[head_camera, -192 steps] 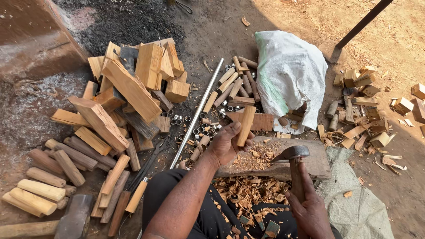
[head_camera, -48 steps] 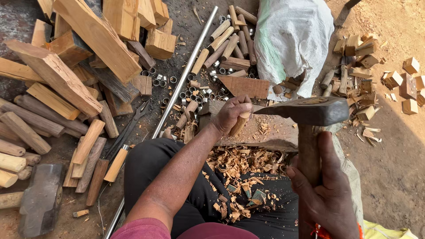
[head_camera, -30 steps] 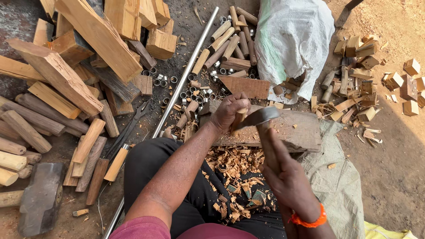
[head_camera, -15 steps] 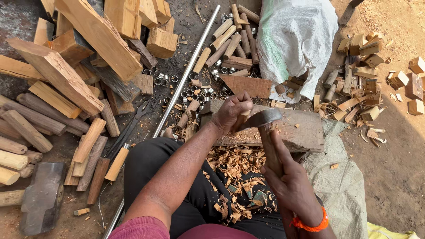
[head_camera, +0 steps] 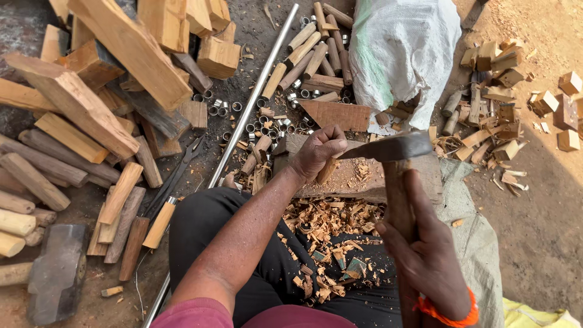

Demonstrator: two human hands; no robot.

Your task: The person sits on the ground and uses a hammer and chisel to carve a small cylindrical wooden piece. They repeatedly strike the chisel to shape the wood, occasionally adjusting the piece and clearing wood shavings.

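Maroon shirt (head_camera: 200,313), black trousers (head_camera: 267,267), orange wristband (head_camera: 446,313) on rt wrist.

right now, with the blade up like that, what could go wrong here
1. The left hand grips the short wood piece on the chopping block right under the adze head; a slightly off swing could catch the fingers.
2. Wood shavings lie piled on the lap; flying chips may follow.
3. The right hand has a one-handed grip on the handle; a slip could send the blade toward the legs.
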